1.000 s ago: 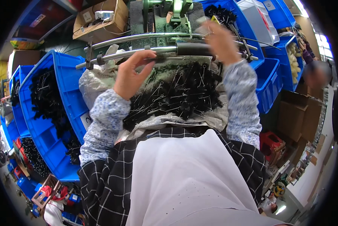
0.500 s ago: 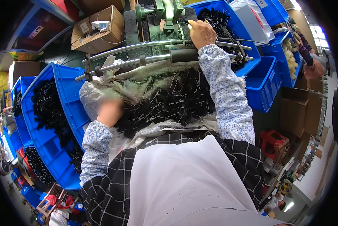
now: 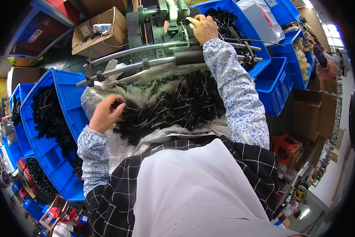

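My right hand, with pale yellow covers on the fingertips, is at the green-lit machine. Its thumb and fingers are pinched together on what looks like a thin wire brush, mostly hidden at the machine's side. Over the left edge of a heap of black wire brushes with looped metal stems, my left hand has its fingers curved and a gap before the thumb. A dark patch shows in that gap; whether it is a brush or the heap behind is unclear. The heap lies on a whitish sack across my lap.
Two metal rods run between me and the machine. Blue bins with black brushes stand at left, and another bin sits beyond my right hand. A blue crate and a cardboard box flank the machine. Another person is at far right.
My left hand has shifted slightly left and up, no longer blurred, its thumb and fingers now distinct. My right hand has moved a little left and up beside the machine. The view has shifted slightly.
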{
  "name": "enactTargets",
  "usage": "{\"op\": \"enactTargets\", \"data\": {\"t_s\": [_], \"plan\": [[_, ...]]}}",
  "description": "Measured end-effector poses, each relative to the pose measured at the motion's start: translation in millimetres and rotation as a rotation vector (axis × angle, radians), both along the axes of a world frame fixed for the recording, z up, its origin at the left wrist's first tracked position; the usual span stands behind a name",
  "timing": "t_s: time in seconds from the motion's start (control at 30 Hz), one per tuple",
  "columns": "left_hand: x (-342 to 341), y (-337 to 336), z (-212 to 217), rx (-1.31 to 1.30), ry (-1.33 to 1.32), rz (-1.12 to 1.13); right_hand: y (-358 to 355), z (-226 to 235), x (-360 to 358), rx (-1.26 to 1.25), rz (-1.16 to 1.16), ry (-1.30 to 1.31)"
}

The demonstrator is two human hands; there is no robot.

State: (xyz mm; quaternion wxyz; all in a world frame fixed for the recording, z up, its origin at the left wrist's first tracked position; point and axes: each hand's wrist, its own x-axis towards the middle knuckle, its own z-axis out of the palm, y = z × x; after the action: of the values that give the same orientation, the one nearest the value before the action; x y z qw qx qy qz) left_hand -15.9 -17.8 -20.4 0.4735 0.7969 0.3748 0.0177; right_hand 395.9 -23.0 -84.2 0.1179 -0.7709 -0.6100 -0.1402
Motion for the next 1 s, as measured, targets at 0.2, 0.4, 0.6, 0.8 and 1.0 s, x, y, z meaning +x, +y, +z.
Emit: {"op": "enactTargets", "data": {"t_s": [0.2,0.4,0.6,0.8,1.0], "plan": [[-4,6,14,0.108,-0.191,0.052,-25,11,-7,0.008,-0.173,0.045],[6,8,19,0.155,-0.241,0.010,-7,5,-32,0.099,-0.093,0.086],[9,4,23,0.103,-0.243,0.079,7,16,-68,0.018,-0.114,0.061],[-5,8,12,0.175,-0.301,0.127,-15,13,-22,-0.007,-0.161,0.038],[12,7,8,0.065,-0.533,0.095,-17,19,33,-0.103,-0.217,0.266]]}}
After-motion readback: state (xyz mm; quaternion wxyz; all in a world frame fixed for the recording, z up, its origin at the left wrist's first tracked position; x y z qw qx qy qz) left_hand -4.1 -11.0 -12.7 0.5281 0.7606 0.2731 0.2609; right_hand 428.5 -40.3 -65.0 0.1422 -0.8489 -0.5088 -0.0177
